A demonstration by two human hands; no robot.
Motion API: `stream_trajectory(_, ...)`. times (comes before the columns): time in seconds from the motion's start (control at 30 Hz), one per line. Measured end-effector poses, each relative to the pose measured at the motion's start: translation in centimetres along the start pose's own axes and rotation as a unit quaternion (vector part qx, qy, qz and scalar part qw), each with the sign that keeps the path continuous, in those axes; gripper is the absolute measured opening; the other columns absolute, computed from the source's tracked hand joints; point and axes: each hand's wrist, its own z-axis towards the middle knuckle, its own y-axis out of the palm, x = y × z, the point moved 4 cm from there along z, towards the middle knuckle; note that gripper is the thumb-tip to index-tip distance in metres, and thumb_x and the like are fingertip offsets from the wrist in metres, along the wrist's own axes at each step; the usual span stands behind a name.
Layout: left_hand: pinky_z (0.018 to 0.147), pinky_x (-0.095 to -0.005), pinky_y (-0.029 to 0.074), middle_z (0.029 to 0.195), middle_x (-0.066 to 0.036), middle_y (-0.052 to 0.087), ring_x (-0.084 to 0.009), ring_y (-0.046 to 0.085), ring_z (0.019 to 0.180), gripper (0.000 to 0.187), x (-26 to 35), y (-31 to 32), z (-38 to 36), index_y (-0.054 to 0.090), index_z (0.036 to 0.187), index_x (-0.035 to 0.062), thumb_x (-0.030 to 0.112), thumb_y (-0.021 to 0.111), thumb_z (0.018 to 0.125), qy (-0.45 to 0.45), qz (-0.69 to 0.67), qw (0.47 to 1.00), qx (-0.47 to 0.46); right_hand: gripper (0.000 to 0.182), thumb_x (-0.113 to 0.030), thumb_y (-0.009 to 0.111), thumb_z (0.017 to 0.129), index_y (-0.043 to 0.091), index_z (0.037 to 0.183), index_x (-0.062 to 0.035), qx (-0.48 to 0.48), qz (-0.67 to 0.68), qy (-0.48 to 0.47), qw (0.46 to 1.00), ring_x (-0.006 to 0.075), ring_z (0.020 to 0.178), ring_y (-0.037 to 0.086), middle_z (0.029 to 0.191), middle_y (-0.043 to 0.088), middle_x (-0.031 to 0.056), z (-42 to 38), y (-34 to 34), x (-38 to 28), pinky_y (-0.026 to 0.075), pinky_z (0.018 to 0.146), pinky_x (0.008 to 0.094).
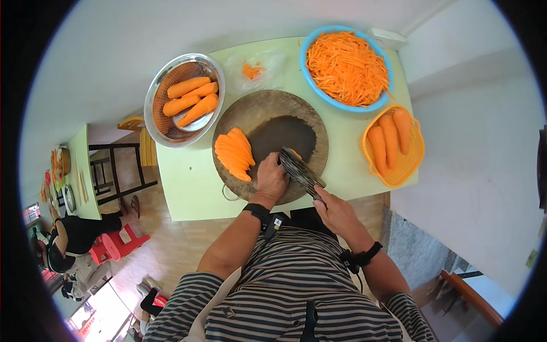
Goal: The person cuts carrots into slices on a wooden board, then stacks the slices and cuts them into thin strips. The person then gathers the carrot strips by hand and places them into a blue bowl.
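On a round wooden cutting board (259,111) my left hand (271,178) presses down on a piece of carrot (294,153), mostly hidden under the fingers and blade. My right hand (336,212) grips the handle of a cleaver (299,170), its blade resting against the carrot beside my left fingers. A fanned stack of carrot slices (232,153) lies on the board's left side, just left of my left hand.
A metal colander (155,117) with whole peeled carrots sits at the table's far left. A blue bowl (310,85) holds shredded carrot, an orange basket (413,165) holds three carrots, and a plastic bag (253,68) lies behind the board. A person sits at lower left by another table.
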Motion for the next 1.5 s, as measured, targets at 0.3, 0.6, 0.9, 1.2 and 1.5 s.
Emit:
stream_trajectory(0.3,0.075,-0.0451,0.049,0.094,-0.014,0.057,-0.0336,0.06,0.091,0.019,-0.8,0.8,-0.1,0.074,0.083,0.007,0.012,0.077,0.065,0.054,0.018,0.998,0.014,0.046,-0.036,0.053,0.103,0.053,0.142,-0.012,0.04,-0.002,-0.037,0.998,0.0412,0.087,0.069,0.096,0.07,0.0215,2.5,0.8,0.2,0.055,0.075,0.0499)
stream_trajectory(0.6,0.077,-0.0448,0.049,0.098,-0.015,0.055,-0.0348,0.06,0.092,0.026,-0.6,0.6,-0.5,0.072,0.089,0.0055,0.009,0.078,0.064,0.042,0.051,0.998,-0.007,0.042,-0.03,0.056,0.102,0.056,0.139,-0.0087,0.032,0.008,-0.026,0.999,0.0408,0.091,0.068,0.101,0.07,0.0219,1.1,-0.1,-0.3,0.055,0.078,0.0473)
stream_trajectory(0.9,0.078,-0.0452,0.048,0.093,-0.014,0.054,-0.0332,0.059,0.093,0.017,-0.8,0.6,-0.4,0.073,0.079,0.0046,0.011,0.077,0.064,0.023,0.049,0.998,-0.023,0.041,-0.027,0.057,0.102,0.057,0.138,-0.0077,0.01,-0.011,0.004,1.0,0.0409,0.093,0.068,0.105,0.071,0.0226,1.5,-0.1,-0.6,0.055,0.08,0.0457)
stream_trajectory(1.2,0.074,-0.0458,0.048,0.091,-0.015,0.053,-0.0345,0.058,0.088,0.013,-1.1,1.0,-0.4,0.07,0.071,0.0045,0.01,0.078,0.062,0.043,0.025,0.998,0.029,0.042,-0.031,0.055,0.102,0.056,0.138,-0.0093,0.031,0.011,-0.021,0.999,0.0412,0.089,0.069,0.099,0.071,0.0222,1.7,0.0,-0.5,0.055,0.077,0.0485)
stream_trajectory(1.5,0.077,-0.0461,0.05,0.097,-0.014,0.056,-0.0362,0.06,0.091,0.027,-1.1,1.0,-0.4,0.07,0.09,0.0059,0.009,0.077,0.065,0.045,0.028,0.999,0.012,0.042,-0.032,0.054,0.103,0.056,0.138,-0.0089,0.021,-0.016,-0.017,0.999,0.0411,0.088,0.069,0.099,0.071,0.0217,2.4,0.0,-0.7,0.055,0.075,0.0489)
